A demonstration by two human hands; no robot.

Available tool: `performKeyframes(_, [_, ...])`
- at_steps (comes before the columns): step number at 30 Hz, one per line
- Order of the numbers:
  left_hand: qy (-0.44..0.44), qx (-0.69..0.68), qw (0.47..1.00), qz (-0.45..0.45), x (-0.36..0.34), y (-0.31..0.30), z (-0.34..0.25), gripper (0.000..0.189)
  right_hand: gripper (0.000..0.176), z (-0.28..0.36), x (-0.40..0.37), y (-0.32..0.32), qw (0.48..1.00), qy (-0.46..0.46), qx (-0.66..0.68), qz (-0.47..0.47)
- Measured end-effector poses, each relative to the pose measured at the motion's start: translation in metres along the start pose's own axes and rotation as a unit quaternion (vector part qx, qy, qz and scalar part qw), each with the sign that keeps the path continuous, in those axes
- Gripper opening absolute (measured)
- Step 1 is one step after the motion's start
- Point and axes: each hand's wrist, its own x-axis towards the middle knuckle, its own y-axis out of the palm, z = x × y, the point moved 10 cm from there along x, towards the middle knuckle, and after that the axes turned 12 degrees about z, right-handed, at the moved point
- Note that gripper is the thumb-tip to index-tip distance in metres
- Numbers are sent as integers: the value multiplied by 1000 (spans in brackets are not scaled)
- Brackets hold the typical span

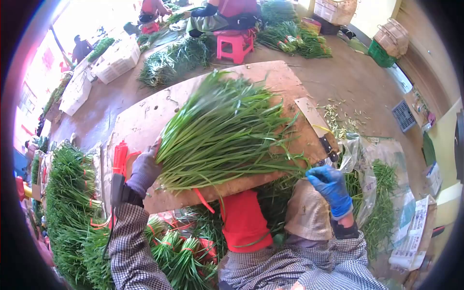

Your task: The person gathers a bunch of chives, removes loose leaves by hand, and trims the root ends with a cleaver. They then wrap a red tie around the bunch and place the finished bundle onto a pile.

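A large fanned pile of long green leafy stalks [227,130] lies across a worn wooden board [140,121]. My left hand [145,168], in a grey-purple glove, is at the pile's left end, its fingers wrapped round the stalk ends. To the right, just past the board's front edge, my right hand [332,187] in a blue glove has its thumb and fingers pinched together at the tips of a few green leaves. Red ties [121,157] lie on the board beside my left wrist, and one red strip [203,200] hangs over the front edge.
Tied green bundles [72,193] are stacked at the left, with more [183,253] below the board. Further off are a pink stool [235,46] with a seated person, white crates [116,60] and heaps of greens [176,60]. A clear plastic bag [360,164] hangs at the right.
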Motion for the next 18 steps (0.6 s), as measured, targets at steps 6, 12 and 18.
performKeyframes(6, [-23, 5, 999, 22, -7, -14, -9, 94, 18, 24, 63, 30, 998, -28, -39, 46])
performKeyframes(12, [0, 25, 999, -30, -24, -35, -19, 96, 53, 27, 106, 69, 980, -51, -157, 110])
performKeyframes(18, [28, 61, 996, -59, -56, -67, -52, 99, 46, 46, 130, 88, 975, -141, -133, 105])
